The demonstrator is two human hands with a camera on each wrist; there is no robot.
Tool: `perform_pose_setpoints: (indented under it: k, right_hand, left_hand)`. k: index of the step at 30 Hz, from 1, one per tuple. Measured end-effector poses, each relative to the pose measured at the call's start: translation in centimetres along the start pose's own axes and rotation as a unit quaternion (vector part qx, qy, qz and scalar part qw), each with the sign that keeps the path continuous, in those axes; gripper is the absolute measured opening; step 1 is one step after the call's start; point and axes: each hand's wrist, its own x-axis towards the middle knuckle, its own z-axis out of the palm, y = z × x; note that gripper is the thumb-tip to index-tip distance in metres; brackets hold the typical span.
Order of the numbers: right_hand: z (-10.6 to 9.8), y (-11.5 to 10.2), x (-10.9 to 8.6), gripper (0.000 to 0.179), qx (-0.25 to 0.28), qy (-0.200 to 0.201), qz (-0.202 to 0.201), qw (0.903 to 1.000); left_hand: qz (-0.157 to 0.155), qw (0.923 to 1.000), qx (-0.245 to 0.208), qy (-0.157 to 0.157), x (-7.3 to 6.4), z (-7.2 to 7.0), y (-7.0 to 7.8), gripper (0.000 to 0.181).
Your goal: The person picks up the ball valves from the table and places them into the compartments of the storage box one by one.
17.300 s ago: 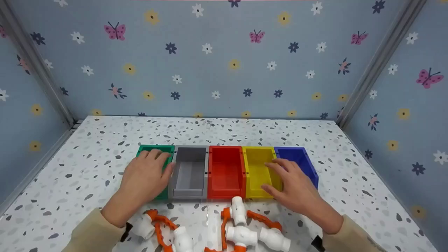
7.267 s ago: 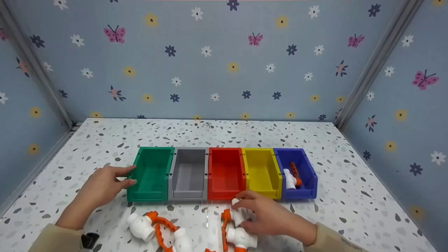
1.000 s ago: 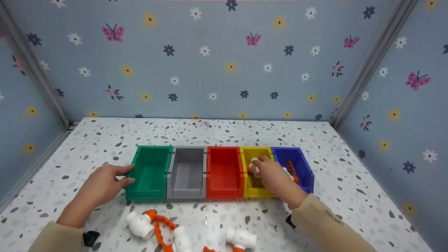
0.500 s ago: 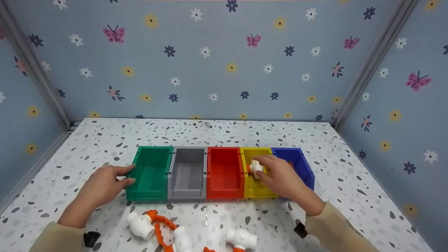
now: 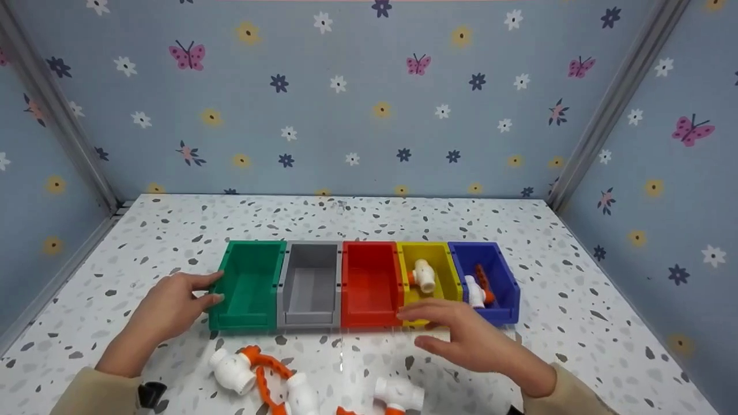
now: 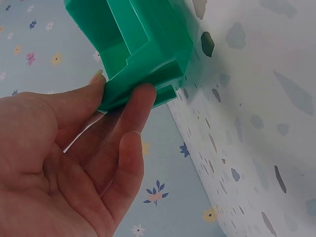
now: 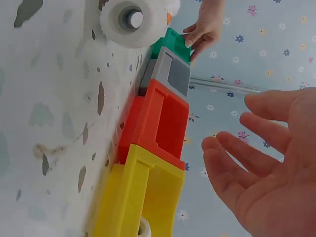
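Note:
My left hand [image 5: 167, 308] pinches the left side wall of the green bin [image 5: 252, 282] between thumb and fingers; the left wrist view shows the fingertips [image 6: 143, 96] on its plastic. My right hand [image 5: 475, 340] holds nothing, its fingers spread in front of the yellow bin [image 5: 441, 291]. A white ball valve [image 5: 425, 276] with an orange part lies in that yellow bin. Another white valve [image 5: 475, 293] with an orange handle lies in the blue bin [image 5: 507, 291]. On the table in front, a white valve [image 5: 399, 393] is nearest below the right hand.
Between the green and yellow bins stand a grey bin [image 5: 311, 318] and a red bin [image 5: 372, 320], all in one joined row. More white valves [image 5: 233, 372] with orange handles [image 5: 271, 364] lie at the front left. Patterned walls [image 5: 369, 86] enclose the speckled table [image 5: 173, 230].
My right hand took valves from the table into the blue and yellow bins, let go of the latest one and drew back towards me. My left hand moved earlier to the green bin and stays.

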Motion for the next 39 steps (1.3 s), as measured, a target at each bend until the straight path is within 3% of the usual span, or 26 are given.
perform_pose_setpoints:
  k: [7, 14, 20, 25, 35, 39]
  right_hand:
    - [1.2, 0.1, -0.3, 0.039, 0.065, -0.099, -0.048, 0.9918]
    - [2.8, 0.5, -0.2, 0.044, 0.054, -0.181, -0.055, 0.9805]
    - [3.8, 0.5, 0.0, 0.040, 0.024, -0.195, -0.047, 0.9794]
    - [4.1, 0.3, 0.0, 0.037, 0.000, -0.199, -0.025, 0.9796]
    - [4.4, 0.0, 0.1, 0.043, -0.046, -0.223, -0.065, 0.9717]
    - [4.5, -0.1, 0.2, 0.042, -0.049, -0.223, -0.060, 0.9717]
  left_hand:
    - [-0.002, 1.0000, 0.003, -0.001, 0.1, -0.1, 0.0, 0.059]
    - [-0.005, 1.0000, 0.000, -0.001, 0.1, -0.2, 0.0, 0.059]
    - [0.011, 0.9998, 0.006, 0.013, 0.1, 0.0, 0.0, 0.058]
    - [0.004, 1.0000, 0.002, 0.007, 0.1, 0.0, -0.2, 0.059]
    - [0.005, 1.0000, 0.002, 0.007, 0.0, 0.1, -0.3, 0.060]
    - [0.006, 1.0000, 0.002, 0.007, 0.0, 0.1, -0.2, 0.059]
